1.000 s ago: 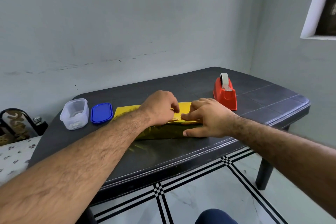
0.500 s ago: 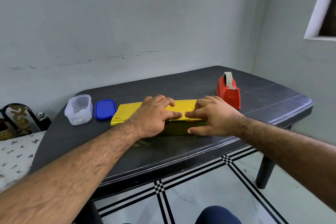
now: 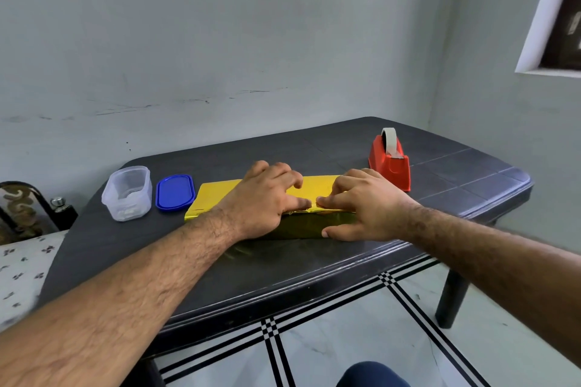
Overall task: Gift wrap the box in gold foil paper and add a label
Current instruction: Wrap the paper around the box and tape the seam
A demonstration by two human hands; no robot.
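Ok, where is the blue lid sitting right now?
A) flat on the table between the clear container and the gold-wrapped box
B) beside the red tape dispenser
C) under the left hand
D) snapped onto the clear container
A: the blue lid lies flat on the table, with the open clear container on one side and the gold-wrapped box on the other.

Under my hands I see shiny gold foil paper (image 3: 217,202) on a dark glossy table (image 3: 330,267); left of them a clear plastic tub (image 3: 128,193), right a red plastic tape dispenser (image 3: 390,166).
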